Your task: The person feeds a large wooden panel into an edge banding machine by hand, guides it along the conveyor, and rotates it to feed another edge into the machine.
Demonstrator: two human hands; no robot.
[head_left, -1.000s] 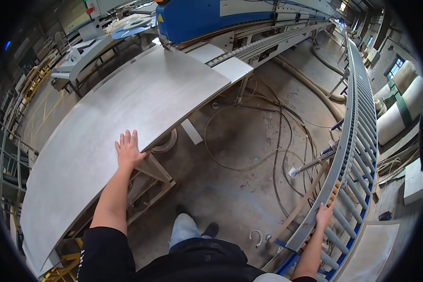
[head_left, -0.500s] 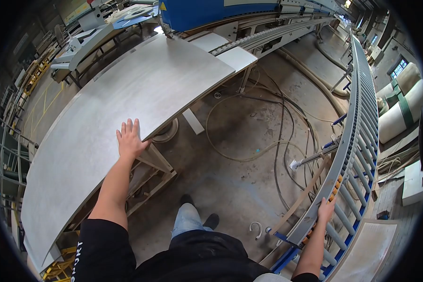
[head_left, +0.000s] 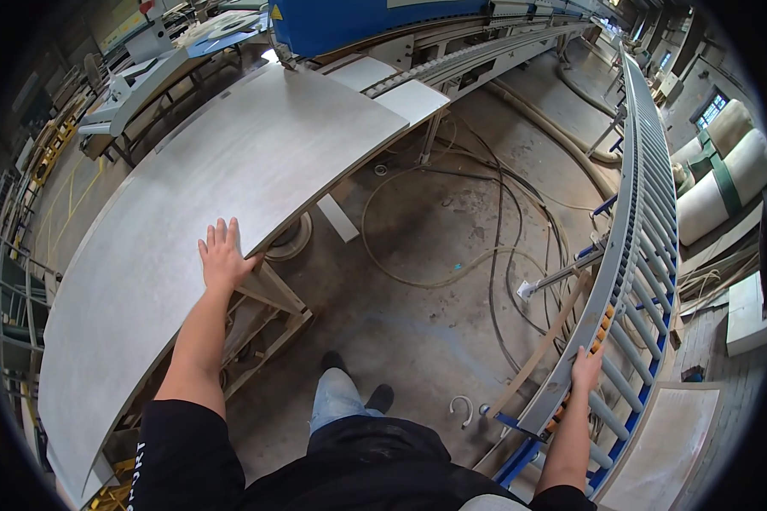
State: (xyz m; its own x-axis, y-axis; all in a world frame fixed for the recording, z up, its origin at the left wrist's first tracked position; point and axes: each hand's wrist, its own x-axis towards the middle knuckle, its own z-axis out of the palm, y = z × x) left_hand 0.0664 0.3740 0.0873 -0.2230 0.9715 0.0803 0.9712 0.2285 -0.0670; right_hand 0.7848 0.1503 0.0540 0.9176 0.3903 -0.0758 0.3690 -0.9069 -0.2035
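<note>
My left hand point(head_left: 223, 255) lies on a large grey panel point(head_left: 145, 281), close to its edge. Its fingers stretch flat over the surface, and the thumb points to the rim. The panel rests on a wooden support frame point(head_left: 294, 328) and reaches back to the blue machine point(head_left: 341, 25). On my other side, my right hand point(head_left: 585, 370) is closed round the near side rail point(head_left: 562, 387) of a long roller conveyor point(head_left: 626, 336), beside small orange wheels point(head_left: 602, 328). Its fingertips are partly hidden.
Hoses and cables point(head_left: 494, 255) loop across the floor between panel and conveyor. A white strip point(head_left: 338, 218) and a hook-shaped piece point(head_left: 461, 411) lie there too. Conveyor legs point(head_left: 562, 271) jut into the walkway. A board point(head_left: 660, 451) stands at the lower right, large white bags point(head_left: 724, 200) beyond.
The view has shifted slightly, so the panel, machine and conveyor appear a little farther left. Both hands keep about the same places on the panel and the rail.
</note>
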